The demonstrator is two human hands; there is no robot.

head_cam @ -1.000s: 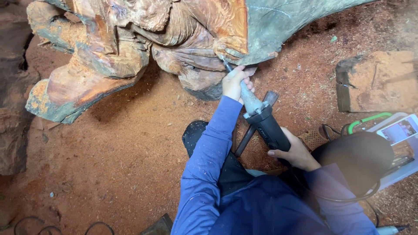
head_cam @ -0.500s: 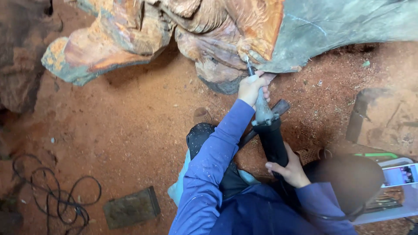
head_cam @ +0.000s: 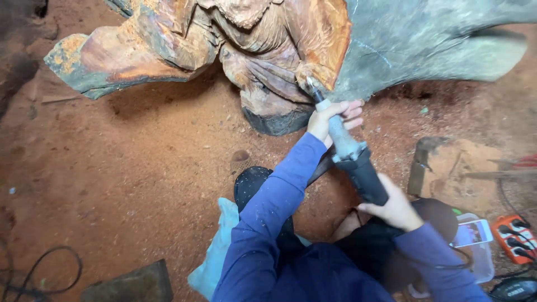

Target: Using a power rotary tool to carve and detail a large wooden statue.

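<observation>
A large reddish-brown carved wood sculpture (head_cam: 224, 50) fills the top of the view, with a grey uncarved section (head_cam: 425, 45) on its right. My left hand (head_cam: 334, 118) grips the front neck of a long die grinder (head_cam: 358, 162), whose bit tip touches the carved edge. My right hand (head_cam: 394, 208) holds the tool's black rear body. Both arms wear blue sleeves.
Red sawdust covers the ground (head_cam: 140, 179). A black shoe (head_cam: 251, 184) and pale cloth (head_cam: 215, 251) lie below my arms. A phone (head_cam: 472, 232) on a clear box and an orange power strip (head_cam: 514, 235) sit at right. Black cable (head_cam: 39, 274) and a dark block (head_cam: 128, 285) lie lower left.
The view has shifted, so the sculpture sits further right and lower. Both hands keep their hold on the grinder, with its tip still at the carved edge.
</observation>
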